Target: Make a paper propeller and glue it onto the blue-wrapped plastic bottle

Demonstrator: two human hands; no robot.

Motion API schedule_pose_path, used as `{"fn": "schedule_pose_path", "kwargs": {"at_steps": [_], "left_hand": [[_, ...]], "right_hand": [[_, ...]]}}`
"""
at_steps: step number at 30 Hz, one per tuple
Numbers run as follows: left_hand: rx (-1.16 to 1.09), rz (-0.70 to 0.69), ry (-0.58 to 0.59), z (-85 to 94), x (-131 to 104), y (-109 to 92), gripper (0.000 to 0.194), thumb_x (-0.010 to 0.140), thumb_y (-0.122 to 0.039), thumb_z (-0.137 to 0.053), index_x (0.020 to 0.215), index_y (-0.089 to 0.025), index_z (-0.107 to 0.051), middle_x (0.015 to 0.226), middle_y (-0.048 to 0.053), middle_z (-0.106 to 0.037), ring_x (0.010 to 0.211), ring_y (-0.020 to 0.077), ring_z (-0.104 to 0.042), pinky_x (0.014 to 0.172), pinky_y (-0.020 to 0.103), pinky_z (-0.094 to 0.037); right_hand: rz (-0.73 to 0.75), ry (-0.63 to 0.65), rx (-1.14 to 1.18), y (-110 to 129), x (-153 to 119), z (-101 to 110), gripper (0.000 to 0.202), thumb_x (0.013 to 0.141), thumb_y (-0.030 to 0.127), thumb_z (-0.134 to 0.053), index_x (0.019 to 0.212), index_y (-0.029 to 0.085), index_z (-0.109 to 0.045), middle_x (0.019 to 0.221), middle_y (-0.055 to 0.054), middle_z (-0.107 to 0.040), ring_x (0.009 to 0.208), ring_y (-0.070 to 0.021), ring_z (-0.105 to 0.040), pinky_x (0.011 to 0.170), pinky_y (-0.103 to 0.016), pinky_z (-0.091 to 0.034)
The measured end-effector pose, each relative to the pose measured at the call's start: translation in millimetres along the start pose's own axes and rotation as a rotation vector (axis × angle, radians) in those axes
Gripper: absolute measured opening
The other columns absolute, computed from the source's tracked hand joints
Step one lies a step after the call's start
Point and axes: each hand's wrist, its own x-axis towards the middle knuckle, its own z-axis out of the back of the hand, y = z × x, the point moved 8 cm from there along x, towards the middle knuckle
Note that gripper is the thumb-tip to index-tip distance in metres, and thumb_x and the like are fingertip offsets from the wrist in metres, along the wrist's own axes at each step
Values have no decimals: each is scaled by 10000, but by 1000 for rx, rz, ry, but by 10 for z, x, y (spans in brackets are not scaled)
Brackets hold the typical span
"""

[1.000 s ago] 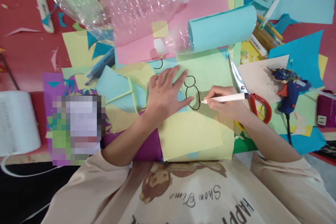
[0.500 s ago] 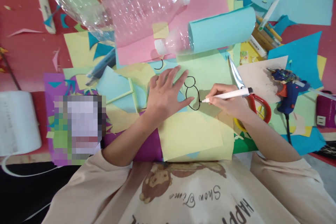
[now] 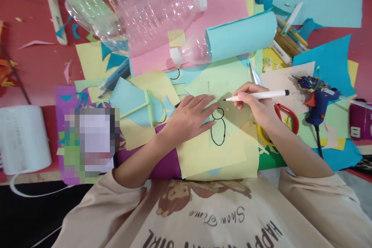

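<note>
My right hand (image 3: 252, 102) grips a white marker (image 3: 267, 94) whose dark tip points left, just above the drawing. My left hand (image 3: 193, 118) lies with fingers spread on a light green piece of paper (image 3: 231, 124), its fingertips beside the drawing. Drawn in black on that paper is a small circle joined to a larger oval (image 3: 217, 131). Beneath it lies a pale yellow sheet (image 3: 215, 161). Scissors with red and yellow handles (image 3: 286, 114) rest partly under my right forearm.
A bottle wrapped in light blue paper (image 3: 241, 35) lies beyond my hands, with clear bottles (image 3: 162, 15) behind it. At the right is a blue glue gun (image 3: 319, 104). Pens (image 3: 290, 38) and paper scraps sit at the back right. A white roll (image 3: 24, 139) is at far left.
The paper with the drawing has shifted toward my body, and my left hand has moved slightly the same way. The marker tip has left the oval's right edge and is now above the small circle.
</note>
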Motion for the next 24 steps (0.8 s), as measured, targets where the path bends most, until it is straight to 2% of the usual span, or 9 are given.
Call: {"fn": "schedule_pose_path", "kwargs": {"at_steps": [5, 10, 15, 19, 24], "left_hand": [[-63, -80, 47, 22, -112, -36, 329, 931, -393, -496, 1215, -288, -624, 1372, 139, -560, 1194, 299, -571, 901, 448, -452], [-175, -175, 101, -1, -206, -58, 347, 910, -407, -534, 1241, -333, -611, 1433, 127, -504, 1272, 296, -501, 978, 474, -427], [-181, -186, 92, -10, -208, -47, 334, 914, -412, -525, 1215, -320, -635, 1418, 128, -513, 1293, 292, -477, 1001, 484, -428], [-188, -183, 89, -8, -200, -40, 333, 914, -413, -527, 1213, -321, -641, 1419, 128, -508, 1269, 293, -493, 996, 486, -438], [-191, -173, 83, 4, -195, -42, 356, 906, -434, -533, 1231, -326, -631, 1417, 137, -500, 1263, 305, -488, 998, 502, -438]], "right_hand": [[-10, 124, -33, -14, -3, -105, 125, 837, 313, -639, 857, 190, -654, 731, -2, -657, 636, -106, -578, 588, -244, -471], [0, 219, -91, 14, -23, -200, 159, 837, 337, -643, 884, 191, -685, 832, -25, -676, 733, -123, -593, 631, -246, -457], [-84, 253, -106, -57, -48, -247, 136, 832, 298, -621, 763, 180, -615, 674, 11, -603, 595, -99, -520, 528, -230, -379], [-33, 265, -152, -34, -63, -254, 236, 834, 307, -629, 655, 181, -539, 579, 52, -492, 526, -72, -396, 484, -229, -279], [-2, 313, -189, -28, -83, -282, 258, 851, 256, -585, 622, 188, -486, 539, 71, -415, 500, -67, -311, 472, -241, -235]]}}
